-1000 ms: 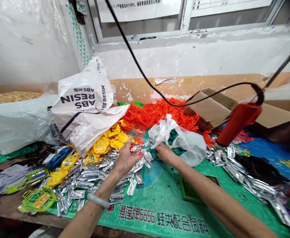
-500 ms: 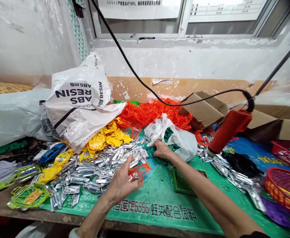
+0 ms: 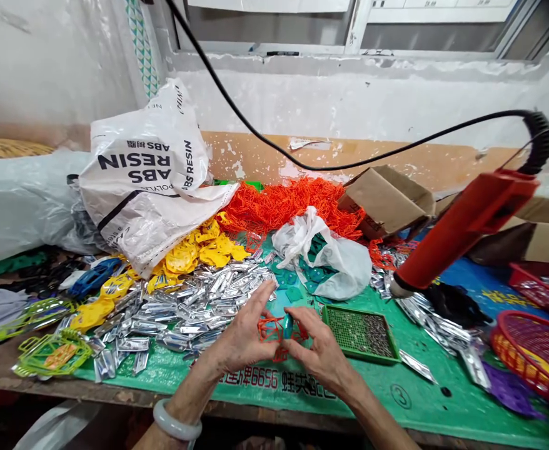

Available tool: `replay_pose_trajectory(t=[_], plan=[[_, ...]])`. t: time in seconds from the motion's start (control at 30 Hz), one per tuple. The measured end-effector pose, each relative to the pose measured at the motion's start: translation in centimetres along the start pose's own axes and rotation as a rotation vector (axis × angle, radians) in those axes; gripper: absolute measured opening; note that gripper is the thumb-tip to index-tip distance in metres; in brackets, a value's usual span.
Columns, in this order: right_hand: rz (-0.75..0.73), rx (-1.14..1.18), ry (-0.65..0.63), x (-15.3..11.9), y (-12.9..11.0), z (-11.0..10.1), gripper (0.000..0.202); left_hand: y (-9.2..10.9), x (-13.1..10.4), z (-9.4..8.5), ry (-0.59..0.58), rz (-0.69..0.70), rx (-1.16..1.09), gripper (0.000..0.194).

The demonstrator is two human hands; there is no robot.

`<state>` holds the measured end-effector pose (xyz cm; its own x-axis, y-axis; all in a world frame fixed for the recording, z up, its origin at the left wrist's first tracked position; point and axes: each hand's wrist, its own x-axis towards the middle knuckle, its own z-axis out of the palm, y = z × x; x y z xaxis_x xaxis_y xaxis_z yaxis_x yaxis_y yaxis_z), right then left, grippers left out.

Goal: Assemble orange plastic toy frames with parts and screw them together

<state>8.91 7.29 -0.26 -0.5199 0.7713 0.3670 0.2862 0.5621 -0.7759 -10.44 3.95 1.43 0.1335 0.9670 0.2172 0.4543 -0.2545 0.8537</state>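
My left hand [image 3: 246,331] curls around an orange-red plastic lattice piece [image 3: 269,328], partly hidden behind the fingers. In my right hand [image 3: 319,350], a small teal piece [image 3: 287,325] is pinched between thumb and fingertips, held right against the lattice piece. Whether the two pieces are joined I cannot tell. Beyond my hands lies a white plastic bag [image 3: 347,272], open, with teal pieces [image 3: 316,247] in and beside it. A heap of shiny silver strips [image 3: 194,312] spreads to the left of my left hand.
A red power screwdriver [image 3: 466,231] hangs on a black cable at right. A green tray [image 3: 349,334] of small screws lies beside my right hand. Yellow parts [image 3: 185,253], a pile of orange lattice pieces [image 3: 293,203], a cardboard box [image 3: 387,200] and red baskets [image 3: 532,350] surround the workspace.
My right hand has come back from the white bag with a teal piece and now meets my left hand. The view has shifted slightly, and the screwdriver appears nearer and larger.
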Motion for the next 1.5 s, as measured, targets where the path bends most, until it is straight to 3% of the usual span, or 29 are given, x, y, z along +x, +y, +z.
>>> replay_pose_trajectory(t=[0.13,0.2,0.3,0.43,0.5,0.57,0.67,0.73,0.9,1.0,1.13,1.5], plan=[[-0.046,0.007,0.041,-1.0,0.9,1.0,0.042,-0.2,-0.5,0.2,-0.005,0.011,-0.087,0.095],[-0.066,0.012,0.083,-1.3,1.2,1.3,0.044,-0.3,-0.8,0.3,0.066,-0.01,-0.119,0.091],[-0.083,-0.012,0.204,-1.6,1.6,1.7,0.046,-0.4,-1.0,1.0,0.275,-0.136,-0.221,0.091],[-0.139,-0.067,0.329,-1.8,1.6,2.4,0.05,-0.1,-0.9,2.7,0.524,-0.382,-0.567,0.1],[-0.184,-0.112,0.388,-1.8,1.1,2.9,0.055,0.4,-0.6,3.5,0.658,-0.434,-0.783,0.091],[-0.234,-0.16,0.43,-1.9,0.6,3.4,0.062,0.9,-0.2,4.2,0.745,-0.496,-1.012,0.069],[-0.297,-0.201,0.456,-1.9,-0.2,3.8,0.067,1.5,0.4,4.9,0.709,-0.576,-1.194,0.029],[-0.323,-0.204,0.451,-1.8,-0.5,3.7,0.068,1.7,0.5,5.2,0.657,-0.584,-1.218,0.018],[-0.355,-0.185,0.391,-1.9,-0.4,3.2,0.066,2.2,-0.1,4.9,0.516,-0.584,-1.289,0.02],[-0.262,-0.176,0.41,-2.2,-0.3,3.0,0.061,2.4,-0.7,4.5,0.477,-0.635,-1.267,0.017],[-0.144,-0.192,0.388,-2.4,-0.7,2.4,0.052,2.9,-1.4,4.6,0.478,-0.58,-1.199,0.02],[-0.066,-0.369,0.235,-2.0,-2.5,1.2,0.043,3.4,-1.5,5.7,0.47,-0.517,-1.166,0.028]])
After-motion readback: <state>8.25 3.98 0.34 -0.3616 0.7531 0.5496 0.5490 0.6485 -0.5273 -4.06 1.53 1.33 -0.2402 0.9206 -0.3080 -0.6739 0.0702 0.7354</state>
